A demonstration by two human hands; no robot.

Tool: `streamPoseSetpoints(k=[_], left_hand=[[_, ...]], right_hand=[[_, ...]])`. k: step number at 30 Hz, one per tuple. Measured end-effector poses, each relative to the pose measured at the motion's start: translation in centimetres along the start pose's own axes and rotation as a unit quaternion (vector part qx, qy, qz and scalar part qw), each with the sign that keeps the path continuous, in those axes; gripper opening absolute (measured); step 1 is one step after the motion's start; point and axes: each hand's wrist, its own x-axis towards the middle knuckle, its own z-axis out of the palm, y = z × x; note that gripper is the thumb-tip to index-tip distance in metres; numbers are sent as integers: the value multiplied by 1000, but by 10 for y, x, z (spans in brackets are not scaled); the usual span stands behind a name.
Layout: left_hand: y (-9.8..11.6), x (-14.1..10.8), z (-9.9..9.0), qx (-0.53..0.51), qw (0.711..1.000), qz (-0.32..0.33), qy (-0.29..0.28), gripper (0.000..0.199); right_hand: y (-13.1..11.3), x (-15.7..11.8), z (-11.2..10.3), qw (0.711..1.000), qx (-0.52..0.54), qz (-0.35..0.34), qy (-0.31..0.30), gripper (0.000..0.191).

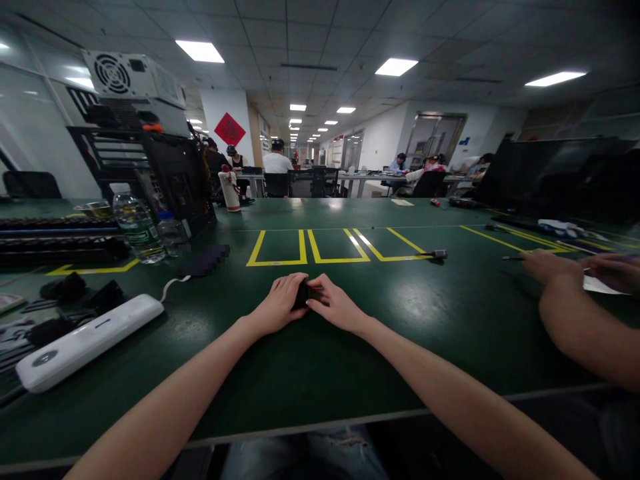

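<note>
Near the middle of the green table (300, 373), a small dark object (301, 295) sits between my two hands; its kind is too covered to make out. My left hand (280, 303) is wrapped over its left side, fingers curled and closed. From the right, my right hand (334, 303) pinches its edge with thumb and fingers. Beyond the hands lie yellow tape outlines (345, 261) on the tabletop. A screwdriver-like tool with a dark handle (439, 255) rests at the right end of these outlines.
On the left are a white power strip (95, 340), a dark phone-like slab (204, 260), a water bottle (137, 227) and a computer case (175, 180). A co-worker's hand (553, 267) works at the right, near a dark monitor (560, 173). Several people sit farther back.
</note>
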Motion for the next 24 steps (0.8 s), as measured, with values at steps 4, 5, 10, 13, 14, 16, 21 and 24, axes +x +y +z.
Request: streamPoseSetpoints(k=[4, 5, 10, 13, 14, 16, 21, 24], left_hand=[[-2, 0, 2, 4, 1000, -3, 3, 59], [-2, 0, 3, 5, 1000, -3, 4, 58], [-1, 0, 3, 7, 1000, -3, 4, 57], [0, 0, 0, 4, 1000, -2, -2, 58], [0, 0, 0, 3, 1000, -2, -4, 59], [1, 0, -1, 1, 1000, -2, -6, 59], [0, 0, 0, 3, 1000, -2, -5, 59], [0, 0, 1, 3, 1000, -3, -1, 59]], right_hand=[[2, 2, 0, 1000, -3, 2, 13, 16], [3, 3, 1, 1000, -1, 2, 17, 16], [5, 4, 1, 1000, 8, 7, 14, 28], [4, 2, 0, 1000, -9, 3, -3, 26], [4, 2, 0, 1000, -17, -2, -3, 26], [3, 1, -1, 999, -34, -16, 1, 28], [4, 1, 0, 999, -43, -18, 12, 19], [4, 2, 1, 999, -32, -11, 10, 18]])
